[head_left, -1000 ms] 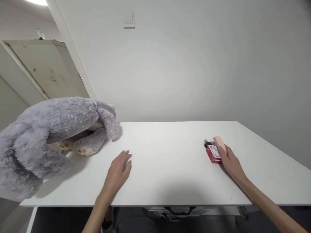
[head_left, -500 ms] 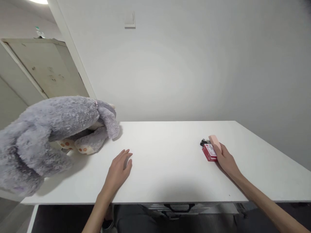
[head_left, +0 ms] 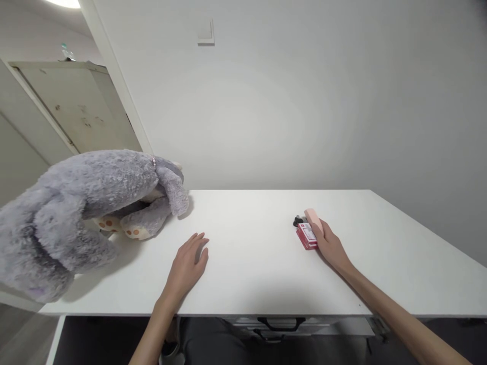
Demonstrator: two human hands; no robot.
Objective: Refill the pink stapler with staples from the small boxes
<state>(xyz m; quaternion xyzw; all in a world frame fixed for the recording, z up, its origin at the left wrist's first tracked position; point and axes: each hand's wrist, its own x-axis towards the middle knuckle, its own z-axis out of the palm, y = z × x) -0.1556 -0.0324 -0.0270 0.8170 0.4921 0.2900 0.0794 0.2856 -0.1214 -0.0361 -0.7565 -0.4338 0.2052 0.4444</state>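
My right hand is closed around a smooth pink oblong block, whose exact kind I cannot make out. Against its left side lies a small red-and-white box, touching the block and my fingers. Just behind the box are small black items with a bit of metal, too small to name. On the left half of the white table, my left hand lies palm down with fingers stretched, holding nothing.
A large grey plush toy is slumped over the table's left end, its feet near my left hand. Behind the table rises a pale wall with a switch. Drawers with black handles sit beneath the front edge.
My right hand has slid left across the table with the pink block, and the red-and-white box and black items have moved left along with it. My left hand has stayed in place.
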